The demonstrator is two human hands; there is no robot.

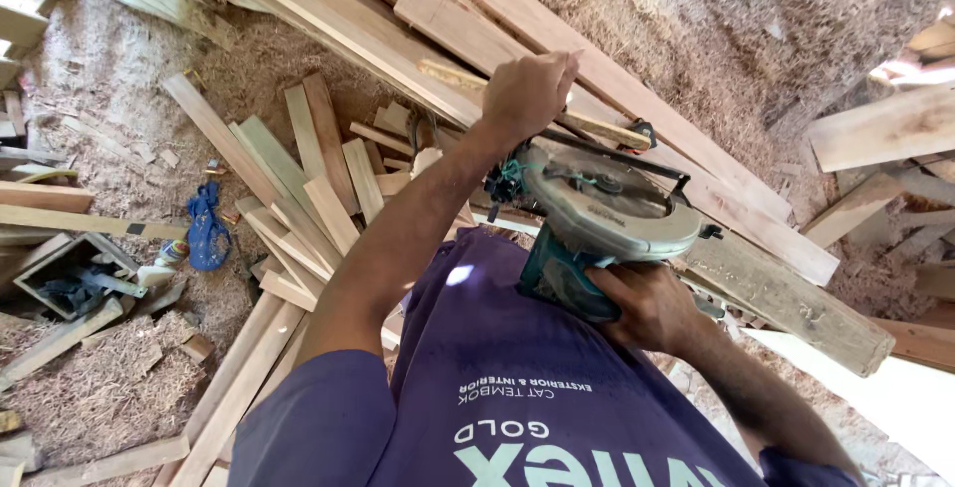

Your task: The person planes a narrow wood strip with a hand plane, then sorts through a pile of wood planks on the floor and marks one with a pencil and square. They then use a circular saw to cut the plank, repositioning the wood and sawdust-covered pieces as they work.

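**Sawdust floor strewn with offcuts**

The floor (696,19) is buried under a thick layer of pale sawdust and shavings. Long planks (637,99) lie stacked across it on a slant, a rougher grey board (786,298) beside them. Short offcuts (308,179) are scattered in a loose fan on the shavings. Near them lie a blue rag (206,228), a small bottle (169,253) and an open wooden box (65,268). More boards (885,129) rest at the far side.

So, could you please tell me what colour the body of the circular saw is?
Teal, on the circular saw, seen in the head view.
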